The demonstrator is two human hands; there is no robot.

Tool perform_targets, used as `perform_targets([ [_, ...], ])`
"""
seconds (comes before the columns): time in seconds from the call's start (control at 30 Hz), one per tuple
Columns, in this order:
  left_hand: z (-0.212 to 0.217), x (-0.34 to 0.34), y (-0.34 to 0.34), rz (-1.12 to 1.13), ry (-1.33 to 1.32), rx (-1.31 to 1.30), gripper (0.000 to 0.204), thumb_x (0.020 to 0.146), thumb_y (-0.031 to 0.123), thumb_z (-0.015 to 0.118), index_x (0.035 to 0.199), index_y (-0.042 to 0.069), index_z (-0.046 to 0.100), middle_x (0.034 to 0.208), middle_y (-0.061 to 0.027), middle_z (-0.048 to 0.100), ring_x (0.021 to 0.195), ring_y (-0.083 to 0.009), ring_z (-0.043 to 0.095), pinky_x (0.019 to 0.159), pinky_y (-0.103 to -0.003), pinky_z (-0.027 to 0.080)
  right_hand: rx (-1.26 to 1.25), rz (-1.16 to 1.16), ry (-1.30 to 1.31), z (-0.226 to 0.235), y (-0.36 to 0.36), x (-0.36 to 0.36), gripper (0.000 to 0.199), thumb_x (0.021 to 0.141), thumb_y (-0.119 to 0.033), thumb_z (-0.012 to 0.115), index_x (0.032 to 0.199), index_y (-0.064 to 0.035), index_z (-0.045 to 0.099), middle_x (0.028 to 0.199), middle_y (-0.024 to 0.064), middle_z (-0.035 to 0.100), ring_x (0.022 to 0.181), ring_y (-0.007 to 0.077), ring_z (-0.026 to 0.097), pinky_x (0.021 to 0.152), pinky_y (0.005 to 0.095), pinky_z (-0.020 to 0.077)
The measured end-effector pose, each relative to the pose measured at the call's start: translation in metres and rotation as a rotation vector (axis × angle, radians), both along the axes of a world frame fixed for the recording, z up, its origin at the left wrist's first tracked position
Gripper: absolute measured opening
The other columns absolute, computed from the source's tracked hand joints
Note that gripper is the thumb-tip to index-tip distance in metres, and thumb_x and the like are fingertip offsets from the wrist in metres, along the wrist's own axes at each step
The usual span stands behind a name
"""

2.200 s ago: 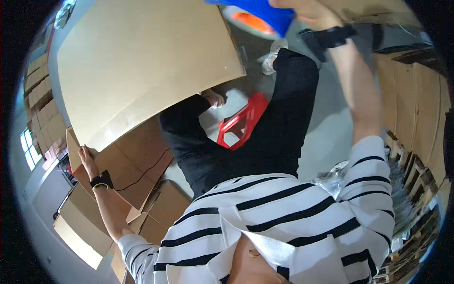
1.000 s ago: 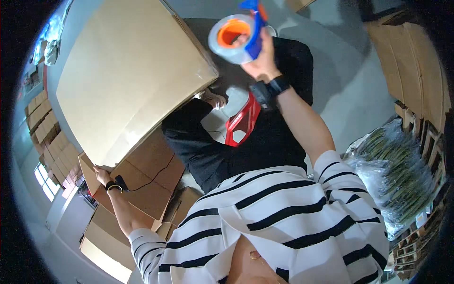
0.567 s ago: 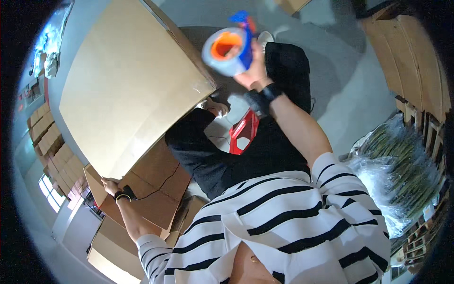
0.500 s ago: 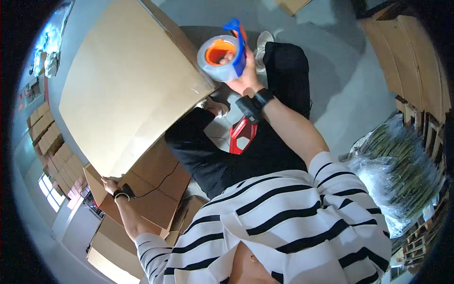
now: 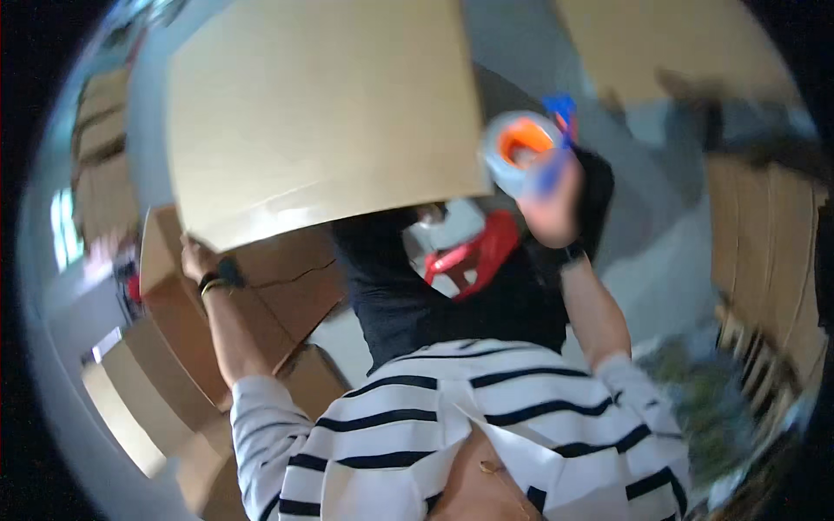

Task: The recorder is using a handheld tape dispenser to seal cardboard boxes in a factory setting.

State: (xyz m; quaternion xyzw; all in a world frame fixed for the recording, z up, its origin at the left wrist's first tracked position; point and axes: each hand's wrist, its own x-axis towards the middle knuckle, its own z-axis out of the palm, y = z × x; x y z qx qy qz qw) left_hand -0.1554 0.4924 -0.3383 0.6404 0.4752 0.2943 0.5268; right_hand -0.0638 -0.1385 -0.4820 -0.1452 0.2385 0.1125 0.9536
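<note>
Two hands are occupied at once. A large cardboard box (image 5: 321, 113) is held up in front of the body, its broad plain face turned toward the camera; its lower left corner is gripped by the left hand (image 5: 198, 258), whose fingers are curled round the edge. A tape dispenser (image 5: 530, 152), blue-handled and loaded with a roll on an orange core, is clasped in the right hand (image 5: 549, 204) with the fingers wrapped about the handle, though motion blur hides the finer grip. The dispenser is held just beside the box's lower right corner, close to the edge but not clearly touching it.

No strip of tape can be made out on the visible face of the box, so the sealing is judged to be barely begun or not yet begun; the seam itself is not shown. Application of tape along an edge or flap is judged to remain.

Below, a red plastic stool (image 5: 469, 260) is seen, and stacked flat cartons (image 5: 261, 295) lie at the lower left.
</note>
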Motion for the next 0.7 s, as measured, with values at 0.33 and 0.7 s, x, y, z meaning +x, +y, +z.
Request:
perform_targets([
  [0.33, -0.012, 0.009, -0.043, 0.242, -0.464, 0.026, 0.024, 0.083, 0.016, 0.069, 0.094, -0.003, 0.060, 0.087, -0.0095, 0.064, 0.071, -0.0168, 0.061, 0.061, -0.031, 0.054, -0.913, 0.314, -0.132, 0.000, -0.009, 0.080, 0.071, 0.083, -0.051, 0.068, 0.132, -0.0035, 0.048, 0.127, 0.0050, 0.055, 0.111, 0.0156, 0.052, 0.097, 0.0322, 0.0385],
  [0.7, 0.171, 0.107, -0.099, 0.074, -0.221, 0.689, 0.035, 0.076, 0.029, 0.073, 0.090, -0.001, 0.060, 0.094, -0.0184, 0.066, 0.085, -0.0279, 0.062, 0.074, -0.038, 0.052, -0.615, 0.286, -0.139, 0.057, -0.024, 0.103, 0.057, 0.088, -0.042, 0.066, 0.128, -0.0048, 0.051, 0.128, 0.0053, 0.055, 0.114, 0.0201, 0.052, 0.098, 0.0351, 0.0411],
])
